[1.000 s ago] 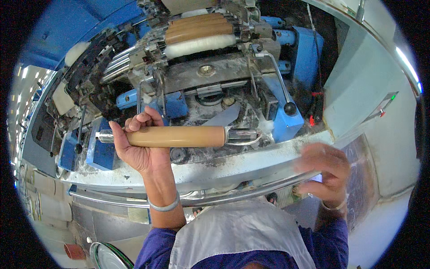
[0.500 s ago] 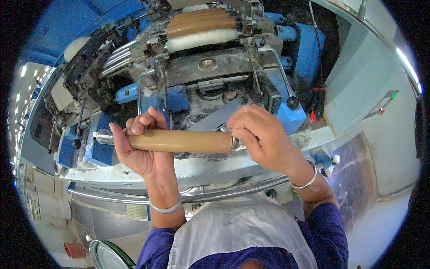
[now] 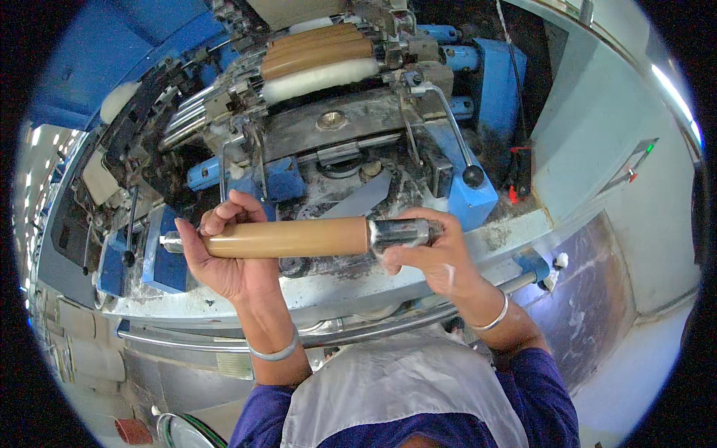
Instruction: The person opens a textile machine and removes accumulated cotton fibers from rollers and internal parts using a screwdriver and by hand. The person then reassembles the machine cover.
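Note:
A tan roller (image 3: 306,237) with metal ends lies level across both hands, above the machine's front edge. My left hand (image 3: 233,261) is closed round its left part, with the thumb in front and the fingers curled behind. Past that thumb a short metal tip pokes out. At the other end, my right hand (image 3: 442,261) grips the dark, shiny metal end piece (image 3: 396,233) between thumb and fingers. White fibre clings along the lower side of that end piece, and a white wisp lies on my right hand.
Behind the roller stands a machine with tan rollers (image 3: 317,56) and a white fluffy roll (image 3: 321,81). A lever with a black knob (image 3: 473,176) rises at right beside a blue block (image 3: 470,201). A metal rail (image 3: 373,321) runs along the front.
My right hand has opened out from its pinch at the roller's right end and now grips the metal end piece, which shows more fully. The view has shifted slightly.

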`<action>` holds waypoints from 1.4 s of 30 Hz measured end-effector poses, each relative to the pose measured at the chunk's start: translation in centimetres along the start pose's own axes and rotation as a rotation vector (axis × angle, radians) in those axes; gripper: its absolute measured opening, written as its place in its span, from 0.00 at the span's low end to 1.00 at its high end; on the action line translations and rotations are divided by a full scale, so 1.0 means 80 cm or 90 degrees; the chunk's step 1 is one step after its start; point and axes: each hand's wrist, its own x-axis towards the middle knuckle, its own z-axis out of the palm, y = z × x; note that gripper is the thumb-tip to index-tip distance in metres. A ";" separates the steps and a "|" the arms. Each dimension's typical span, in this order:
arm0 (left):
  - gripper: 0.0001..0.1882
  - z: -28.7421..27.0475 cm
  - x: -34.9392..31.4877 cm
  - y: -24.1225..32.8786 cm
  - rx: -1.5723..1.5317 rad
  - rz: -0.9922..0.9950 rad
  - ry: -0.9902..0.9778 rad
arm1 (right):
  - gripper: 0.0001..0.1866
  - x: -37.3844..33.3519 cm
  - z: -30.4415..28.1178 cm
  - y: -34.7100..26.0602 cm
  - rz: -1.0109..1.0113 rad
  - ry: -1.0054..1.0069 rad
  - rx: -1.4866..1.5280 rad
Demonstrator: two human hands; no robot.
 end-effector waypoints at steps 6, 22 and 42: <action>0.21 0.004 -0.004 0.012 -0.071 -0.079 -0.021 | 0.12 0.019 -0.046 -0.034 -0.179 0.102 -0.235; 0.21 0.002 -0.017 -0.005 0.051 0.008 -0.083 | 0.06 -0.008 0.015 -0.045 -0.494 -0.074 -0.657; 0.20 0.006 -0.001 0.032 -0.001 0.060 -0.090 | 0.26 -0.003 -0.068 -0.162 -0.443 -0.213 -0.912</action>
